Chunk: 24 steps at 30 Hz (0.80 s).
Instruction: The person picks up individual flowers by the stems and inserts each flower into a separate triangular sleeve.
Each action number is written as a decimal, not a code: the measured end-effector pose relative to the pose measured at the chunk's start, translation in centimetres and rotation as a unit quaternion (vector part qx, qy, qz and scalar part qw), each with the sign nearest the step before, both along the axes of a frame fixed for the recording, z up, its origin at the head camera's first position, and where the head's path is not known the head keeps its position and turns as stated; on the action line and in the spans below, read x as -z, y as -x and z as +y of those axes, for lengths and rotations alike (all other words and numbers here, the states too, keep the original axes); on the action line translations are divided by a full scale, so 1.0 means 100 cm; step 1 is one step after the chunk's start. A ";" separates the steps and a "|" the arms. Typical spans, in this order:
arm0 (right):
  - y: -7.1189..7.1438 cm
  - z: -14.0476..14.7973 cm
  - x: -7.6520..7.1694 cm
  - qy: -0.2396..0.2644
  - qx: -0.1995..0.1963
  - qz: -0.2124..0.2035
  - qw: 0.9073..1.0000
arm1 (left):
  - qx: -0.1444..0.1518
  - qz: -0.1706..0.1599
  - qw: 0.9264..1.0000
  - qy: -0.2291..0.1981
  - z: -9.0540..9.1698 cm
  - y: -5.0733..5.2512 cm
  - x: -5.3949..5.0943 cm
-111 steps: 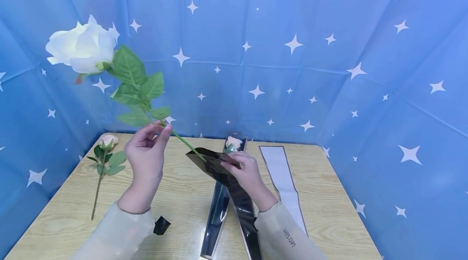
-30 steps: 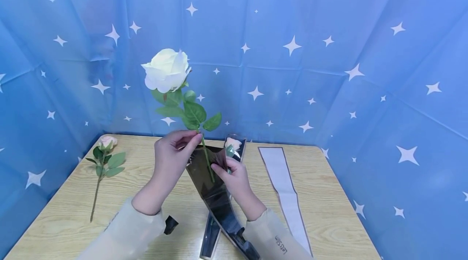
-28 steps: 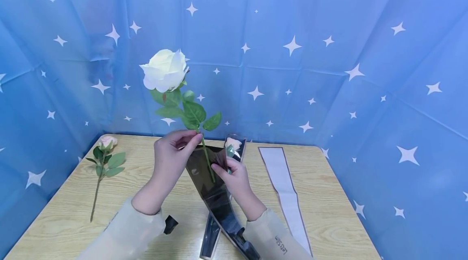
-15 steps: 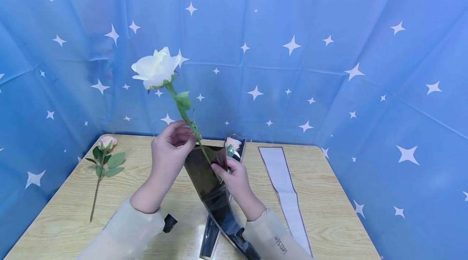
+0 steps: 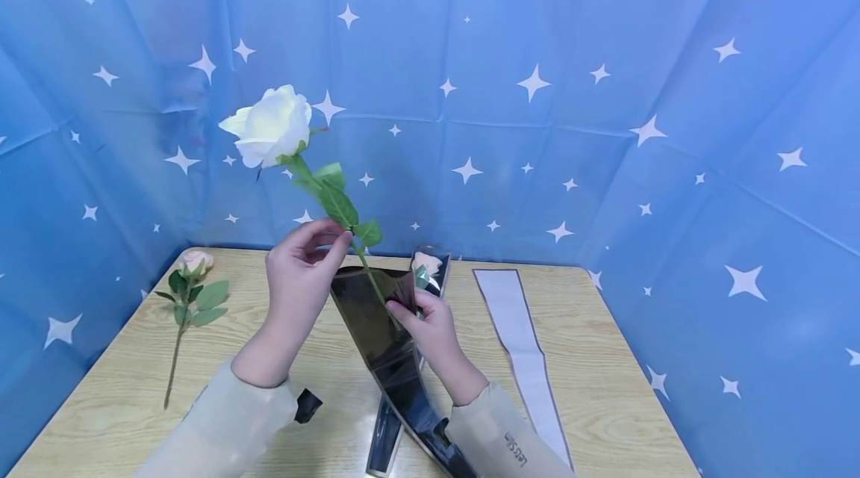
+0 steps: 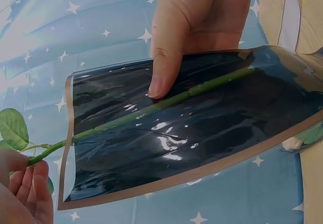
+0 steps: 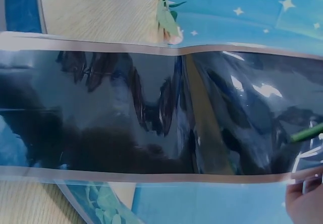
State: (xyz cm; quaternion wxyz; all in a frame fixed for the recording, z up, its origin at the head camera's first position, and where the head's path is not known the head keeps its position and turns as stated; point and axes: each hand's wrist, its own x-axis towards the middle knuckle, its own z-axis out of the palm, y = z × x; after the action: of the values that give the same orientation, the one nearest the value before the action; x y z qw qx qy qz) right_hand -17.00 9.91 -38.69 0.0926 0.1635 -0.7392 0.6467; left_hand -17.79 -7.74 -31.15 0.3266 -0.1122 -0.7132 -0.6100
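A white artificial rose [image 5: 272, 127] tilts up to the left, its green leaves above my left hand [image 5: 298, 276], which pinches the stem with thumb and fingertips. The lower stem [image 6: 121, 120] lies inside a flower sleeve [image 5: 383, 328] with a clear front, black back and brownish border. My right hand [image 5: 437, 332] grips the sleeve's right edge near its mouth; in the left wrist view its thumb presses on the clear front beside the stem. In the right wrist view the stem's cut end [image 6: 247, 72] shows as a green tip [image 7: 308, 133] within the sleeve.
A pale pink rose [image 5: 191, 287] lies at the table's left. Beneath the held sleeve is another sleeve [image 5: 384, 437] with a pink rose [image 5: 426, 265]. A white, dark-edged sleeve [image 5: 520, 336] lies at right. A small black piece [image 5: 307, 406] sits beside the left cuff.
Since the earliest frame the stem has gone from the sleeve's mouth to inside it. Over the last second the bloom has tilted and shifted left with my left hand; the right hand has barely moved.
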 end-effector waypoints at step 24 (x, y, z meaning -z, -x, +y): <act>-0.001 -0.001 -0.001 0.015 -0.009 0.004 1.000 | 0.033 -0.041 0.997 0.055 0.006 -0.003 0.006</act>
State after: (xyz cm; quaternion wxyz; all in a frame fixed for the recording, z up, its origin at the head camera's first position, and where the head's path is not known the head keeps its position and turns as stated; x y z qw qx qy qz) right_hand -16.86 9.78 -38.57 0.0923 0.1711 -0.7273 0.6583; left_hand -17.52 -7.16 -31.73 0.2702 -0.1283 -0.7544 -0.5843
